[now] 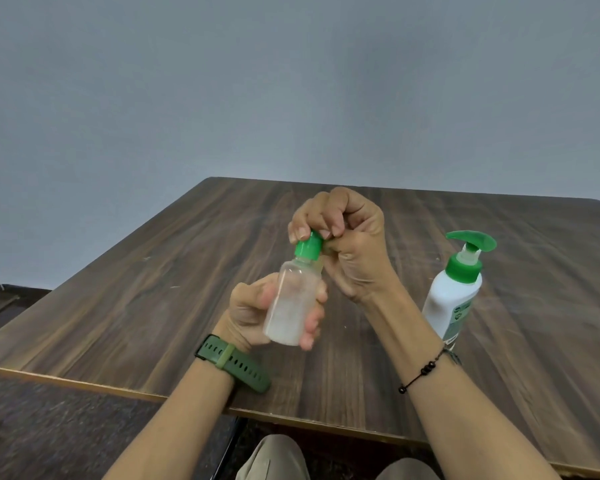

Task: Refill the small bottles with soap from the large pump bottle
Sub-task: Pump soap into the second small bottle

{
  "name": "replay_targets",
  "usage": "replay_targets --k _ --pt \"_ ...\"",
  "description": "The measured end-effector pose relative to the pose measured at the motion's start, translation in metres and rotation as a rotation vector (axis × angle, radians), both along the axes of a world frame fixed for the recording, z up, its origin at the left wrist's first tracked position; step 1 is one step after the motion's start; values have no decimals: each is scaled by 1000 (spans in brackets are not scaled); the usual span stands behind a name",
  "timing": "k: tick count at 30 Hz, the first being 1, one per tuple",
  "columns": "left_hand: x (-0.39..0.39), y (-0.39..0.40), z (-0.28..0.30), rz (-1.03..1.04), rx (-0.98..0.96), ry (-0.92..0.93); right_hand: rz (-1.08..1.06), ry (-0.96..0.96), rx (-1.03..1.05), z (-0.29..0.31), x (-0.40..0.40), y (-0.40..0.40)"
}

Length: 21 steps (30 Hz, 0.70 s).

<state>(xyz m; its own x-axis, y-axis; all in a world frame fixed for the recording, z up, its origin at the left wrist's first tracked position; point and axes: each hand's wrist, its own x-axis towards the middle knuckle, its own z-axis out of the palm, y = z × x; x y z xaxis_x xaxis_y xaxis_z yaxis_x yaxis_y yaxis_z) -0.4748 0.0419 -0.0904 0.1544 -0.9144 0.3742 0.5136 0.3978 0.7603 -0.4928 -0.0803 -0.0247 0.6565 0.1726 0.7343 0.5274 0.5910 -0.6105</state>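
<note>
Left hand (257, 311): I hold the small bottle (291, 303) around its lower body, fingers wrapped behind it and fingertips showing on its right side.
Right hand (343, 237): my fingers curl down over the green cap (308, 249), pinching it from above, with the palm turned toward me.
Small bottle: clear plastic, tilted a little with the cap leaning away to the right, lifted above the bench (187, 271) between both my hands. Its wall looks cloudy; I cannot tell how much is inside.
Cap: it sits on the neck of the small bottle; whether it is screwed tight I cannot tell.
Large pump bottle (454, 292): white body, green collar and green pump head, standing on the bench to the right of my right forearm, partly hidden behind it, apart from the small bottle.
Wrists: a green watch strap (234, 363) on my left, a thin black beaded bracelet (426, 370) on my right.
Bench: dark wood grain, its near edge crossing under my forearms.
</note>
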Motion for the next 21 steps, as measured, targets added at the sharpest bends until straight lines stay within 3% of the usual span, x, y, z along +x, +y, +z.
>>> replay_targets --k 4,6,9,11,16,21 --pt "3 -1 1 50 -30 5 -78 10 -195 5 4 -13" --pt "7 5 -3 145 22 -27 -283 81 -446 8 3 -26" --pt "10 12 -8 272 123 -57 -669 29 -1005 17 -1 -35" --pt "12 14 -9 333 182 -83 -714 -39 -1206 18 -2 -32" --pt "14 15 -9 322 188 -84 -583 -51 -1158 26 -6 -32" --pt "14 18 -11 293 180 -89 -438 1 -905 20 -3 -37"
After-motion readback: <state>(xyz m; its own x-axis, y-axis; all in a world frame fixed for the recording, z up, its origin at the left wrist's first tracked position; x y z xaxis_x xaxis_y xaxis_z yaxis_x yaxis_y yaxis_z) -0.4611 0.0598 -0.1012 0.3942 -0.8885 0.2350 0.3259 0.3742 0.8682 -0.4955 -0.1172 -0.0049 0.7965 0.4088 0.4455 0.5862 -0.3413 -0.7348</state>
